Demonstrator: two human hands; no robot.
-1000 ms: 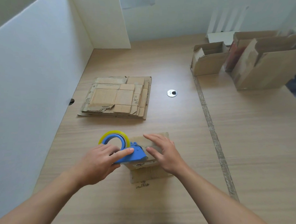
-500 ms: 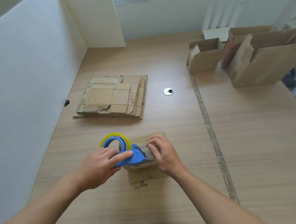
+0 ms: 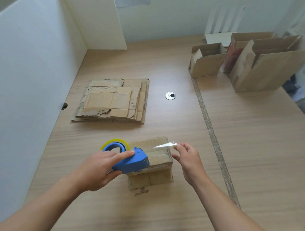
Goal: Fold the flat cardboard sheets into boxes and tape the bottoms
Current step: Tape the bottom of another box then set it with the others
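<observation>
- A small cardboard box is seen at the lower centre of the frame, stood on the wooden tabletop with its closed flaps turned upward.
- A blue tape dispenser is set against the left part of the box's top.
- The dispenser is enclosed by the grip of the left hand: the fingers are curled over it, the thumb is tucked beneath, and the index finger is laid along its upper edge.
- A yellow-rimmed tape roll is carried at the dispenser's left end.
- A strip of clear tape is drawn out above the box top.
- Its free end is pinched between thumb and forefinger in the grip of the right hand, just past the box's right edge.
- A stack of flat cardboard sheets is laid at centre left, well apart from the box.
- A smaller folded box and a larger folded box are stood at the upper right.
- A round metal grommet is set into the tabletop between the stack and those boxes.
</observation>
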